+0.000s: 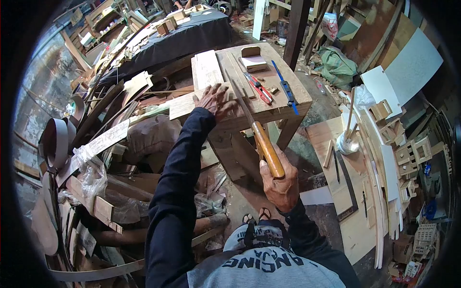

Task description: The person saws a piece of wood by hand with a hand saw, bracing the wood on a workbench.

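Note:
My right hand (282,188) is closed around the wooden handle of a handsaw (265,146). The saw's narrow blade runs forward over the workbench (300,93), beside the end of a light wooden board (185,104). Fingers spread, my left hand (216,100) presses flat on that board, which lies across the bench's left edge. Another pale plank (207,67) lies lengthwise beyond it. Right of the blade are a red utility knife (260,90), a blue bar-shaped tool (286,89) and a small wooden piece with an upright end (252,60).
Scrap wood and plastic (91,177) crowd the left side. A plywood sheet (353,240) with strips and a stick in a white container (346,143) stands right. Behind, a black-covered table (187,41) carries wooden pieces; another person's hands (182,5) show there. A dark post (297,33) rises behind the bench.

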A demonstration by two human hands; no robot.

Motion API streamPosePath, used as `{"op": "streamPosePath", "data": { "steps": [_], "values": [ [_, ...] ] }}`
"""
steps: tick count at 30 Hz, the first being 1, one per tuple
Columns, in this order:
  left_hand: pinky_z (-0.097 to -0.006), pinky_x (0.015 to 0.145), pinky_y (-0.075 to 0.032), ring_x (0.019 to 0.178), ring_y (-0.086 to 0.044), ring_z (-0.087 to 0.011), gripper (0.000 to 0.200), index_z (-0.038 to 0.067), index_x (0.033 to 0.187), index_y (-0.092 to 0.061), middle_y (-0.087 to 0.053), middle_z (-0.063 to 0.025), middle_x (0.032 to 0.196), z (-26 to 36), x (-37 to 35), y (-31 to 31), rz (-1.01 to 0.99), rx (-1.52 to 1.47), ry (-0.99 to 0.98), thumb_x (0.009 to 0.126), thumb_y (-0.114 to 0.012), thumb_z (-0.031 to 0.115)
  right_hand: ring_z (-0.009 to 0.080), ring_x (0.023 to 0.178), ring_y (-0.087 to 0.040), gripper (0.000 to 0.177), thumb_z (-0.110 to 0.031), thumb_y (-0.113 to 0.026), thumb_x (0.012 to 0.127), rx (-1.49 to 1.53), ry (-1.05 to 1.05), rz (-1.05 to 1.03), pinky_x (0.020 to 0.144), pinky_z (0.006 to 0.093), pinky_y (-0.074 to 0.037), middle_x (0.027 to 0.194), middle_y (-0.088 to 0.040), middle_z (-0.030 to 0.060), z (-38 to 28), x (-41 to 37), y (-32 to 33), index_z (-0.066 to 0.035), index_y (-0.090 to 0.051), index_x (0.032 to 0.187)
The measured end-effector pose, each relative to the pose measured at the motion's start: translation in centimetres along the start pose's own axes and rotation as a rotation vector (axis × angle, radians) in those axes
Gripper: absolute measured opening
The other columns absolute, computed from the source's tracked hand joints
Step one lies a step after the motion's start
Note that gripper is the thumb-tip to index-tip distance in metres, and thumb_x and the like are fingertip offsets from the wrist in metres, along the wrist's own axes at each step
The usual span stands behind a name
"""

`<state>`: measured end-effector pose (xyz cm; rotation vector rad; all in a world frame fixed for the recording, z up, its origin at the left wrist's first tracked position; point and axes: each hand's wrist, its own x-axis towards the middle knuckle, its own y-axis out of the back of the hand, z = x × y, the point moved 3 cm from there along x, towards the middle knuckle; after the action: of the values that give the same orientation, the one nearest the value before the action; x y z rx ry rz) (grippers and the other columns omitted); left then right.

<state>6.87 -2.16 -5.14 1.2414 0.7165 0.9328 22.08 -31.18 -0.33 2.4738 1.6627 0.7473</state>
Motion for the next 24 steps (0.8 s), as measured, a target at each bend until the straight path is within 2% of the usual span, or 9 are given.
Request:
{"op": "streamPosePath", "data": {
  "steps": [2,3,6,10,11,14,18,21,24],
  "values": [
    [-0.0756,0.112,-0.015,0.151,-0.018,-0.0332,0.079,0.024,0.151,-0.040,-0.027,-0.0037,0.162,-0.1,1.1,0.3,0.101,0.044,0.054,0.088,-0.053,0.070,0.0408,0.107,-0.067,0.047,-0.009,-0.061,0.091,0.024,-0.001,-0.011,0.086,0.0419,-0.055,0.116,-0.066,0.0269,-0.3,0.1,0.0,0.001,-0.052,0.136],
    [-0.0739,0.112,-0.018,0.148,-0.025,-0.0325,0.070,0.023,0.148,-0.044,-0.032,-0.0044,0.159,0.7,0.9,0.8,0.138,0.129,0.050,0.092,-0.050,0.065,0.0414,0.107,-0.067,0.047,-0.010,-0.061,0.091,0.033,0.000,-0.015,0.086,0.0421,-0.055,0.116,-0.066,0.0270,-0.4,0.2,0.1,0.001,-0.052,0.136],
    [-0.0728,0.112,-0.019,0.146,-0.029,-0.0345,0.066,0.023,0.147,-0.045,-0.034,-0.0044,0.158,0.9,2.0,0.6,-0.011,0.044,-0.008,0.093,-0.050,0.061,0.0428,0.108,-0.066,0.047,-0.012,-0.061,0.092,0.041,-0.078,-0.040,0.087,0.0429,-0.055,0.117,-0.065,0.0272,-0.7,0.2,0.6,0.001,-0.052,0.136],
    [-0.0597,0.115,-0.026,0.142,-0.034,-0.0389,0.066,0.015,0.147,-0.046,-0.041,-0.0139,0.153,-0.7,2.4,-0.8,0.148,0.062,-0.197,0.093,-0.052,0.053,0.0435,0.110,-0.065,0.048,-0.014,-0.060,0.092,0.004,-0.077,-0.027,0.089,0.0432,-0.054,0.117,-0.065,0.0281,-0.3,0.1,0.6,0.002,-0.051,0.136],
    [-0.0513,0.115,-0.030,0.141,-0.035,-0.0395,0.065,0.009,0.144,-0.049,-0.043,-0.0188,0.150,-1.0,2.4,-1.0,0.168,0.049,-0.224,0.092,-0.055,0.048,0.0438,0.111,-0.065,0.048,-0.014,-0.060,0.092,-0.035,-0.048,-0.014,0.090,0.0431,-0.054,0.117,-0.065,0.0283,0.3,0.0,0.3,0.002,-0.051,0.136],
    [-0.0495,0.114,-0.031,0.140,-0.036,-0.0387,0.062,0.006,0.140,-0.053,-0.044,-0.0199,0.149,-0.5,1.7,-0.1,0.195,-0.014,-0.278,0.092,-0.057,0.045,0.0442,0.112,-0.064,0.048,-0.014,-0.060,0.092,-0.036,-0.029,-0.006,0.092,0.0430,-0.053,0.119,-0.064,0.0288,0.1,-0.1,0.1,0.003,-0.051,0.137],
    [-0.0521,0.113,-0.032,0.138,-0.041,-0.0352,0.062,0.012,0.138,-0.057,-0.048,-0.0138,0.147,-0.1,1.2,0.0,0.206,0.066,-0.185,0.092,-0.058,0.053,0.0443,0.114,-0.063,0.050,-0.013,-0.060,0.092,0.015,-0.058,-0.020,0.094,0.0428,-0.053,0.124,-0.062,0.0298,-0.2,-0.3,0.0,0.003,-0.050,0.138],
    [-0.0511,0.117,-0.025,0.143,-0.034,-0.0311,0.062,0.024,0.143,-0.053,-0.043,-0.0062,0.151,-0.8,2.1,-0.6,0.133,0.075,-0.132,0.093,-0.053,0.060,0.0434,0.117,-0.061,0.051,-0.011,-0.060,0.091,-0.038,-0.098,-0.032,0.096,0.0430,-0.052,0.129,-0.060,0.0293,-1.2,-1.1,0.4,0.002,-0.049,0.140],
    [-0.0505,0.111,-0.032,0.136,-0.042,-0.0344,0.064,0.015,0.135,-0.061,-0.050,-0.0128,0.145,-1.0,2.1,-0.9,0.253,0.023,-0.214,0.089,-0.061,0.058,0.0421,0.118,-0.061,0.053,-0.009,-0.059,0.090,-0.059,-0.054,-0.019,0.095,0.0421,-0.053,0.130,-0.059,0.0287,-2.0,-2.3,0.6,0.002,-0.048,0.141]
  ]
}}
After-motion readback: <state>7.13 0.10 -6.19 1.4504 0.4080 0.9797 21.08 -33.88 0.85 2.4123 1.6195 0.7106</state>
